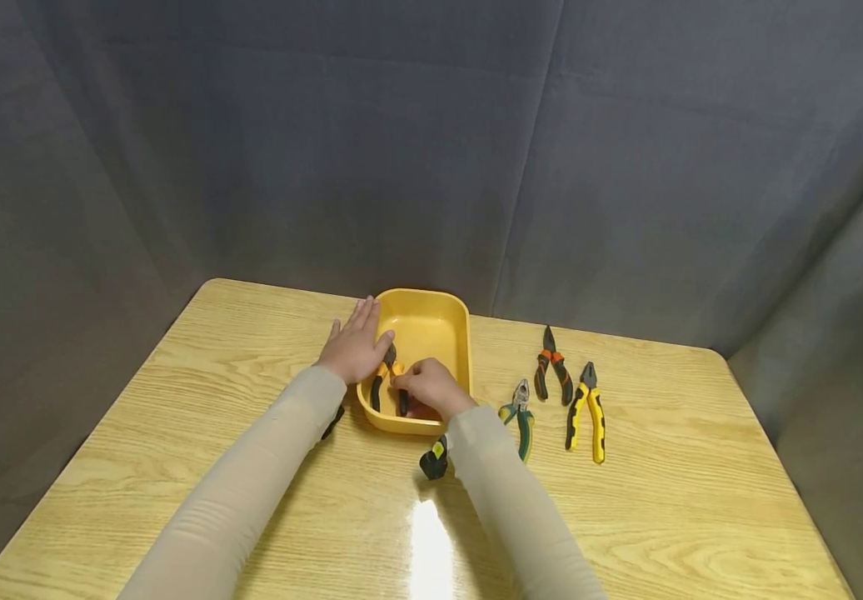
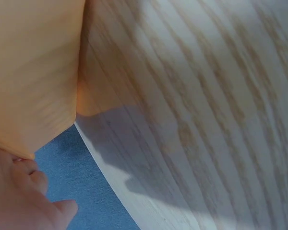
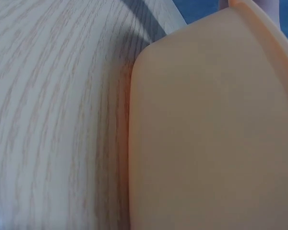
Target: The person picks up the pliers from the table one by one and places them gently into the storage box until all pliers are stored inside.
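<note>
A yellow plastic tray (image 1: 439, 337) sits near the table's far edge, and a pair of pliers with orange-and-black handles (image 1: 377, 390) lies in its left part. My left hand (image 1: 355, 348) rests on the tray's left rim with its fingers extended forward and the thumb over the inside. In the left wrist view, that hand (image 2: 19, 191) shows beside the tray's outer wall (image 2: 33, 72). Reaching in over the near right side, my right hand (image 1: 431, 385) pinches the pliers' right handle. The right wrist view shows mainly the tray's outer wall (image 3: 206, 120).
On the table (image 1: 671, 483) to the right lie green-handled pliers (image 1: 526, 433), partly behind the right sleeve, orange-and-black pliers (image 1: 542, 375) and yellow-and-black pliers (image 1: 597, 425). The black wrist camera (image 1: 434, 460) hangs under the right wrist. Grey cloth (image 1: 371, 150) hangs behind the table.
</note>
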Demonstrator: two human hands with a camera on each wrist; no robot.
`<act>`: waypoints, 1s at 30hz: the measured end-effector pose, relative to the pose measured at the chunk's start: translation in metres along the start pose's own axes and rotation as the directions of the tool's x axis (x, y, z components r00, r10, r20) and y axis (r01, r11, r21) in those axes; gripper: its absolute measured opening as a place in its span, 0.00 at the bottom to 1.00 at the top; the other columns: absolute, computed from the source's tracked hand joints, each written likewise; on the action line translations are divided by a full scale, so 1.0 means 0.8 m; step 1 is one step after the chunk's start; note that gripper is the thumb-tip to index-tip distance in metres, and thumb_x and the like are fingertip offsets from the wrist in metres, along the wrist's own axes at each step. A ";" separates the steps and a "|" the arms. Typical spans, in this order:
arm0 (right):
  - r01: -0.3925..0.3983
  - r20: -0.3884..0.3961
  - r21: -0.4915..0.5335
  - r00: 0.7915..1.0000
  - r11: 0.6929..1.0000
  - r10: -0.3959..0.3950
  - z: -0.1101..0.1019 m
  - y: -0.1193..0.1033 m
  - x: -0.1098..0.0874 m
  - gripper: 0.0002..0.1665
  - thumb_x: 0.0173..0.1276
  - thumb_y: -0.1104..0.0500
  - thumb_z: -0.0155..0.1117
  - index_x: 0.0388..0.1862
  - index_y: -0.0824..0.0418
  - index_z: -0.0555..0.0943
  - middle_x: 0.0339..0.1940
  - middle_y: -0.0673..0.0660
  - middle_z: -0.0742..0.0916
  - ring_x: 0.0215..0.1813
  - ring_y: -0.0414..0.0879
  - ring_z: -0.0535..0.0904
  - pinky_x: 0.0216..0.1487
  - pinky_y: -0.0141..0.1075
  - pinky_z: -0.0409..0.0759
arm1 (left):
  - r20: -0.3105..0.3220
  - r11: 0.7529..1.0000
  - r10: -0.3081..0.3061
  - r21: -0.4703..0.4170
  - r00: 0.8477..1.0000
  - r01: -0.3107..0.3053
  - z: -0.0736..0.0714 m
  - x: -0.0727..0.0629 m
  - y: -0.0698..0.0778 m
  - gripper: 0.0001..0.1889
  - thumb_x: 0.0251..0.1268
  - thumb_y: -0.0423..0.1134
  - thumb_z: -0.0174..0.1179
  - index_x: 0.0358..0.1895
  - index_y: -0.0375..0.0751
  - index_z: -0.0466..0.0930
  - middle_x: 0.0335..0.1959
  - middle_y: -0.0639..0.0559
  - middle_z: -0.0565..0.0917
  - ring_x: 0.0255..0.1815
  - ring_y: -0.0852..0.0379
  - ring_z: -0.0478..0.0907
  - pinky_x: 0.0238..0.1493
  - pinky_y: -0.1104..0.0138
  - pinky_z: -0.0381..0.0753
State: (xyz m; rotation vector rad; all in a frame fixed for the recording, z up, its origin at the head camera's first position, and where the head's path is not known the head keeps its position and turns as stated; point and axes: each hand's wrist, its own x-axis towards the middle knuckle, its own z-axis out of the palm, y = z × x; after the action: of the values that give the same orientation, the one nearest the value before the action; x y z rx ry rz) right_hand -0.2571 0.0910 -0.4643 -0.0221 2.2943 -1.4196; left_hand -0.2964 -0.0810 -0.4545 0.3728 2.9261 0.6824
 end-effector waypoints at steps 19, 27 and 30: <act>-0.001 -0.068 -0.088 0.998 0.996 -0.005 0.003 -0.001 0.001 0.15 0.68 0.58 0.70 0.24 0.62 0.78 0.16 0.54 0.82 0.15 0.41 0.77 0.21 0.31 0.81 | -0.002 1.000 0.000 0.009 1.000 0.000 -0.002 -0.002 0.003 0.37 0.84 0.56 0.34 0.83 0.38 0.37 0.84 0.45 0.39 0.84 0.49 0.34 0.79 0.42 0.36; 0.020 -0.079 -0.147 0.996 0.989 -0.032 0.004 -0.001 0.002 0.16 0.68 0.57 0.71 0.24 0.62 0.78 0.17 0.54 0.82 0.15 0.41 0.77 0.20 0.32 0.80 | -0.001 1.000 -0.002 0.000 1.000 0.002 0.000 -0.001 0.001 0.37 0.84 0.56 0.33 0.83 0.39 0.36 0.84 0.45 0.38 0.84 0.49 0.33 0.79 0.42 0.36; 0.032 -0.079 -0.163 0.996 0.986 -0.045 0.004 -0.001 0.002 0.16 0.68 0.57 0.71 0.24 0.61 0.78 0.18 0.54 0.82 0.15 0.41 0.78 0.19 0.32 0.80 | -0.002 1.000 -0.002 0.000 1.000 0.002 0.000 -0.001 0.001 0.37 0.84 0.56 0.33 0.83 0.39 0.36 0.84 0.45 0.38 0.84 0.49 0.33 0.79 0.42 0.36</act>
State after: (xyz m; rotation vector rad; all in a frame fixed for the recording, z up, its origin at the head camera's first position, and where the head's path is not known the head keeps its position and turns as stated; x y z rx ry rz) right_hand -0.2575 0.0878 -0.4651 -0.0587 2.4851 -1.2708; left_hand -0.2959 -0.0806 -0.4540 0.3694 2.9280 0.6835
